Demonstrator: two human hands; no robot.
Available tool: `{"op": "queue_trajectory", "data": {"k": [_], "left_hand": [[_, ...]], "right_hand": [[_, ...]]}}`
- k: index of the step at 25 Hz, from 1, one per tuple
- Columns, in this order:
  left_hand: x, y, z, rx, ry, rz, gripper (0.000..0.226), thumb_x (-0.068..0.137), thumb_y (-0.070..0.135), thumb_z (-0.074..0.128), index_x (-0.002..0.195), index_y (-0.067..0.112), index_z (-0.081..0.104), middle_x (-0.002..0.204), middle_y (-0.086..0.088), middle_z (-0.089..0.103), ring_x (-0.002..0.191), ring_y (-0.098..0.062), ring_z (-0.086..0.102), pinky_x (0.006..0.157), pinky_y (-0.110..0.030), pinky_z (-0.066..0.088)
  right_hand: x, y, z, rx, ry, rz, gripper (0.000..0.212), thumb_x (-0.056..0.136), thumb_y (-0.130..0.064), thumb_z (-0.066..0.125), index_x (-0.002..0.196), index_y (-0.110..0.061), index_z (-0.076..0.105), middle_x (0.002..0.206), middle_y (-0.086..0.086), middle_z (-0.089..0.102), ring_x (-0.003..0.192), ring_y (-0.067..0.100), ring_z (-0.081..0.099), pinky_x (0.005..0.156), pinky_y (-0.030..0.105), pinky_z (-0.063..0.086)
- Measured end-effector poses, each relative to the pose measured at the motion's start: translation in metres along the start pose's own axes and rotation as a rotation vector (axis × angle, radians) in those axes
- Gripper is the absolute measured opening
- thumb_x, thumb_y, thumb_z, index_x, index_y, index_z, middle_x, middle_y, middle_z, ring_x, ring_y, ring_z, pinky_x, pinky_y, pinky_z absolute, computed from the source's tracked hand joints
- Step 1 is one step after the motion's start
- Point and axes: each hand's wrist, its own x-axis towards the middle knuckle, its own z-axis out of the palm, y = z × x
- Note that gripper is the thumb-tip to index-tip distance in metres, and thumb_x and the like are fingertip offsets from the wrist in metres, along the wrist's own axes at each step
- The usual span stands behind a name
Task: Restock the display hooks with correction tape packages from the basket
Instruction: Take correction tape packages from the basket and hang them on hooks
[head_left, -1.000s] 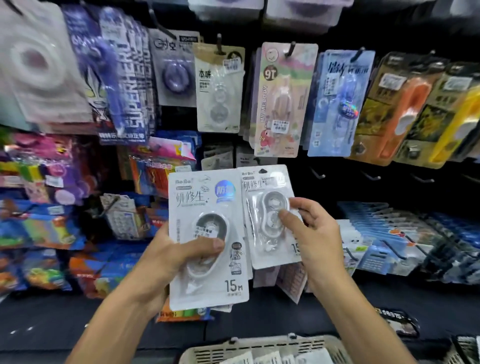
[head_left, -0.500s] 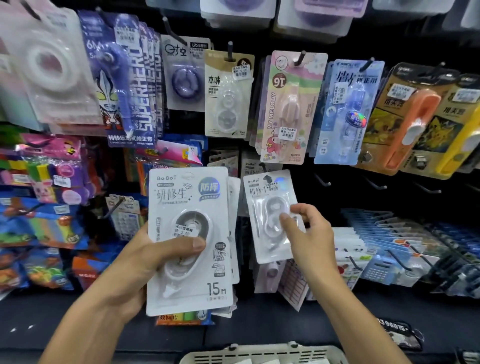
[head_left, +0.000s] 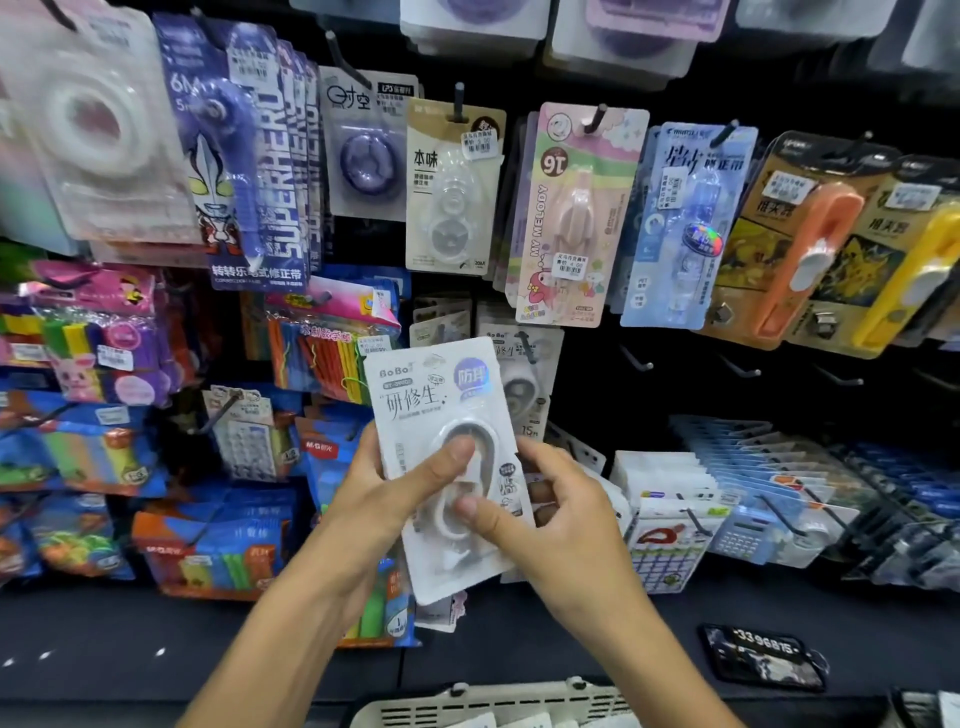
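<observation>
Mid-frame: white package (head_left: 447, 467) gripped by left hand (head_left: 395, 499) and right hand (head_left: 550, 525), long axis upright, tilted left; target hook (head_left: 524, 347) just above right, hanging package (head_left: 524, 384) there.

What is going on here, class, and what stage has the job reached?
A person is restocking a stationery display. Both hands grip a white BoBo correction tape package: the left hand with its thumb on the blister, the right hand pinching the lower part. One matching package hangs on a hook just behind. The held package is not yet on a hook. The basket sits below, at the picture's bottom edge.
</observation>
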Motion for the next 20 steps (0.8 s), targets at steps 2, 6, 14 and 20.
{"op": "queue_trajectory", "data": {"k": [2, 6, 14, 20], "left_hand": [[0.001, 0.001, -0.005, -0.005, 0.006, -0.021, 0.079, 0.053, 0.052, 0.092, 0.125, 0.033, 0.065, 0.117, 0.003, 0.077, 0.104, -0.020, 0.075, 0.082, -0.036, 0.060], [0.001, 0.003, -0.010, -0.053, 0.026, -0.025, 0.074, 0.060, 0.036, 0.096, 0.127, 0.025, 0.065, 0.117, -0.005, 0.077, 0.101, -0.028, 0.076, 0.070, -0.034, 0.063], [-0.006, 0.014, -0.021, -0.059, 0.086, 0.098, 0.060, 0.062, 0.020, 0.091, 0.119, 0.019, 0.070, 0.106, -0.006, 0.080, 0.086, -0.023, 0.079, 0.059, -0.028, 0.061], [-0.004, 0.012, -0.014, -0.072, 0.071, 0.168, 0.053, 0.067, 0.020, 0.079, 0.119, 0.018, 0.068, 0.104, -0.005, 0.080, 0.083, -0.021, 0.079, 0.057, -0.025, 0.060]], "right_hand": [[0.002, -0.001, -0.007, 0.236, -0.030, 0.046, 0.046, 0.075, -0.034, 0.087, 0.116, -0.027, 0.068, 0.109, -0.003, 0.076, 0.101, 0.019, 0.073, 0.089, 0.045, 0.059], [0.006, 0.005, -0.013, 0.561, -0.032, 0.163, 0.054, 0.074, -0.021, 0.085, 0.119, -0.008, 0.059, 0.109, 0.013, 0.076, 0.102, 0.034, 0.073, 0.085, 0.045, 0.061], [0.005, 0.030, -0.038, 0.297, 0.195, 0.219, 0.025, 0.088, -0.026, 0.075, 0.112, -0.026, 0.069, 0.102, -0.004, 0.079, 0.089, 0.017, 0.076, 0.064, 0.023, 0.058], [0.017, 0.039, -0.020, 0.226, 0.174, 0.223, 0.007, 0.092, -0.023, 0.072, 0.099, -0.025, 0.071, 0.097, -0.003, 0.079, 0.090, 0.021, 0.075, 0.083, 0.044, 0.059]]}}
